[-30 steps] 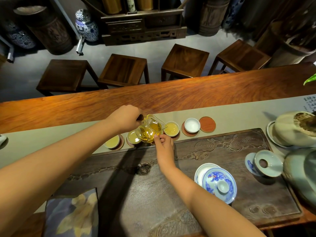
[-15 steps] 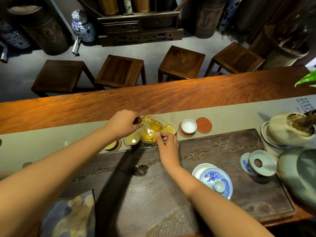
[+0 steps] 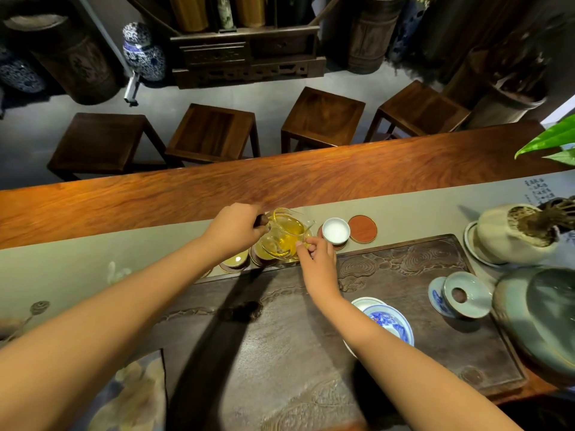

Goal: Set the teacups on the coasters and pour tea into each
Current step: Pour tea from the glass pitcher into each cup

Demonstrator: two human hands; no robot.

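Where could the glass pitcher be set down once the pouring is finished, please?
The carved tea tray is bare between the right hand and the upturned gaiwan lid; the runner is bare between the empty coaster and the plant pot. The cup row under the glass pitcher is crowded.

The glass pitcher [image 3: 284, 237] hid most of the cup beneath it, so its tea level could not be told. The left hand [image 3: 235, 227] covered all but the dark tip of the pitcher's handle. The right forearm hid part of the blue-and-white gaiwan [image 3: 390, 323]. The leftmost cup [image 3: 235, 261] was partly behind the left wrist. The grey-green vessel [image 3: 541, 318] ran off the right edge, blurred.
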